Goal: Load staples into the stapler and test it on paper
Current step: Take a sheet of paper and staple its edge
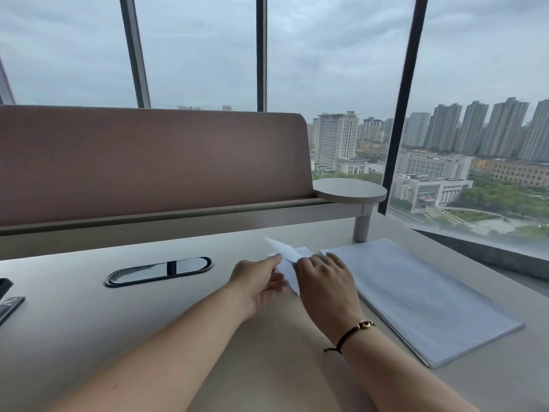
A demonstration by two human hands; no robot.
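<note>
A small white sheet of paper [283, 249] is lifted and bent in the middle of the desk, held between both hands. My left hand [261, 278] pinches its left side with the index finger stretched along the edge. My right hand [323, 281] covers its right side from above, fingers curled on it; a dark cord bracelet sits on that wrist. A thick stack of white paper [416, 295] lies flat just right of my hands. No stapler or staples can be made out; two dark objects [9, 301] show only partly at the far left edge.
An oval black cable hatch [159, 270] is set into the beige desk [89, 337] left of my hands. A brown partition panel [148, 162] with a ledge and a round shelf [350, 190] stands behind. Large windows lie beyond.
</note>
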